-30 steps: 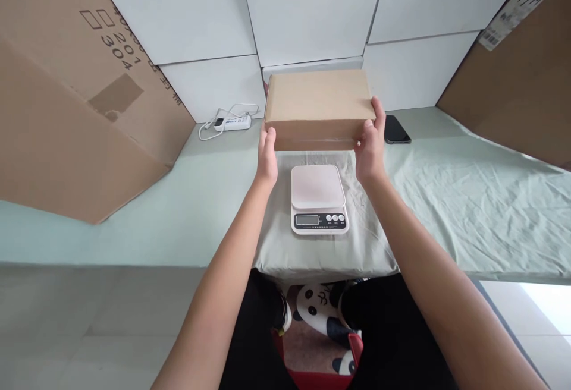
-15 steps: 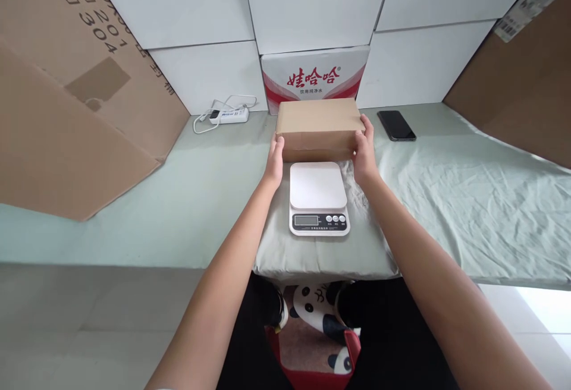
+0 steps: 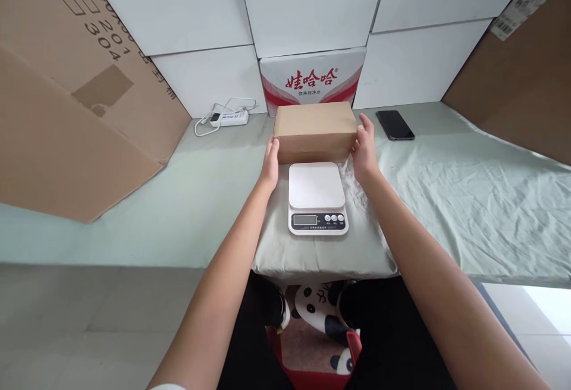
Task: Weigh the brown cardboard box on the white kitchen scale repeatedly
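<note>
A closed brown cardboard box (image 3: 314, 147) rests on the cloth-covered table just behind a white digital kitchen scale (image 3: 316, 185). Against the box's left side lies my left hand (image 3: 270, 164), thumb at the front corner and the other fingers mostly hidden along the side. My right hand (image 3: 364, 149) is at the box's right end, its fingers loosened and apart, the index finger raised, the thumb near the front edge. Nothing lies on the scale's platform, and its display looks blank.
A white power strip (image 3: 234, 118) with a cable lies at the back left, and a black phone (image 3: 395, 125) at the back right. A printed white carton (image 3: 312, 78) stands behind the box. Large cardboard panels (image 3: 66, 110) flank the table (image 3: 214, 200).
The box has come down slightly and shifted a little left, now flat on the table. My right hand's grip on its end has loosened, with the index finger lifting.
</note>
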A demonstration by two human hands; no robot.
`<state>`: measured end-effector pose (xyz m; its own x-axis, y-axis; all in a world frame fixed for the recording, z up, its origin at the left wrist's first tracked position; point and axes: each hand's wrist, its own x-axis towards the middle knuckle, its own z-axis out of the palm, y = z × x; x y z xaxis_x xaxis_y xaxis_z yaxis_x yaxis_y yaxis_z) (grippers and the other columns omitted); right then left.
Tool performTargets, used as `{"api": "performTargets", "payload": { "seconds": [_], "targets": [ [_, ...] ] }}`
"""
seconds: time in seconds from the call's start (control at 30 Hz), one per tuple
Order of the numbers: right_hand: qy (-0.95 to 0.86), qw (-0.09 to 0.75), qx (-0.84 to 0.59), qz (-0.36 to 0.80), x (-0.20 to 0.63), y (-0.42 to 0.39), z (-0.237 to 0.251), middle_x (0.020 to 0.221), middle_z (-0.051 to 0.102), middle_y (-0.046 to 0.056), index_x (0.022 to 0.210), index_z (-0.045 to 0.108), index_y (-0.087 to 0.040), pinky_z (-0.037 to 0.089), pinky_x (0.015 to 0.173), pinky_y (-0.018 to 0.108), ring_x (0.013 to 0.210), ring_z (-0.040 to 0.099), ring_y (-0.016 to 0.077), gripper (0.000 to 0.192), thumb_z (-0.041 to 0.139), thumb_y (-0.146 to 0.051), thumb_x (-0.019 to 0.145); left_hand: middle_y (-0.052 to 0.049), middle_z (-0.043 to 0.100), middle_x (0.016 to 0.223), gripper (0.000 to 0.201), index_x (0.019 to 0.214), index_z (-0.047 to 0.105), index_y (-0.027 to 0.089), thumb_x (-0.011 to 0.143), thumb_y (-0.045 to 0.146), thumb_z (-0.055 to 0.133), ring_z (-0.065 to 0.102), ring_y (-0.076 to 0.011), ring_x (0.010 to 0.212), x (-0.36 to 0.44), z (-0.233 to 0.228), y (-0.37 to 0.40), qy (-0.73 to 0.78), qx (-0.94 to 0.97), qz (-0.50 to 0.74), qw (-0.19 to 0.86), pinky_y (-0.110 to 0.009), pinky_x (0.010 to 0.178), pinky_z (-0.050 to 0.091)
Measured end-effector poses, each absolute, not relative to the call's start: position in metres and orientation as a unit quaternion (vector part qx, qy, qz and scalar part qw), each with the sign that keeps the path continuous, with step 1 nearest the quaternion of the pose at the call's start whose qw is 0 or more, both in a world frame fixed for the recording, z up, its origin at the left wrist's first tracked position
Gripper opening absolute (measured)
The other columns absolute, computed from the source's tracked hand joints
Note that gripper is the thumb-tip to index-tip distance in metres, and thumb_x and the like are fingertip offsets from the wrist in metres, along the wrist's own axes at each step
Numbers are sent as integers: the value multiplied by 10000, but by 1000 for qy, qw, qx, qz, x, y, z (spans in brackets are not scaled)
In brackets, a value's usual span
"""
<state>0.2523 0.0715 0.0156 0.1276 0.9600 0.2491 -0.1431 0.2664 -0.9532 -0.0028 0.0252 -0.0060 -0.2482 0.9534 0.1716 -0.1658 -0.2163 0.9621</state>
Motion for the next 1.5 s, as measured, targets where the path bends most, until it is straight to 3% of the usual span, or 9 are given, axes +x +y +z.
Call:
{"api": "performTargets", "payload": {
  "seconds": [0.13,0.27,0.5,0.77,0.93,1.17,1.5],
  "targets": [
    [-516,634,-406,409,267,72,22,1492,625,54,1498,532,-474,511,1176,576,1445,614,312,779,582,-896,846,-35,346,1884,657,1685,471,302,1125,643,428,308,-246,1759,-12,4,15,469,401,642,454,-440,1432,261],
    [-462,649,-413,440,268,67,28,1441,658,46,1446,575,-527,539,1127,569,1378,678,318,686,590,-876,856,-38,389,1865,711,1666,509,343,1084,737,404,304,-261,1758,-18,13,6,477,401,633,460,-464,1434,256],
    [-371,648,-434,504,241,57,28,1448,739,34,1443,574,-428,623,986,470,1199,752,286,654,610,-773,888,-71,505,1798,737,1630,575,272,1065,734,468,372,-315,1731,-8,17,-2,482,396,613,485,-462,1415,321],
    [-407,615,-450,503,240,48,31,1628,645,-21,1489,574,-409,527,1236,474,1483,618,276,620,571,-704,943,-3,520,1792,617,1674,536,293,1133,562,408,404,-234,1717,-2,22,-17,497,425,587,476,-352,1384,356],
    [-409,614,-451,502,241,44,33,1670,608,14,1496,571,-388,518,1245,485,1510,599,309,633,587,-702,947,20,510,1798,596,1660,556,328,1135,565,403,402,-225,1718,0,24,-21,499,430,586,471,-350,1389,347],
    [-420,597,-489,478,256,46,32,1696,567,-16,1518,542,-471,412,1332,567,1578,553,314,667,541,-761,918,-21,477,1820,587,1644,577,303,1126,542,436,386,-238,1725,-1,25,-20,528,390,600,457,-365,1397,329],
    [-414,587,-512,473,267,51,29,1657,597,2,1493,571,-488,448,1300,597,1547,591,343,700,539,-811,872,-36,442,1840,637,1683,523,276,1116,552,428,362,-230,1735,-4,24,-19,530,361,607,469,-364,1400,329]
  ]
}}
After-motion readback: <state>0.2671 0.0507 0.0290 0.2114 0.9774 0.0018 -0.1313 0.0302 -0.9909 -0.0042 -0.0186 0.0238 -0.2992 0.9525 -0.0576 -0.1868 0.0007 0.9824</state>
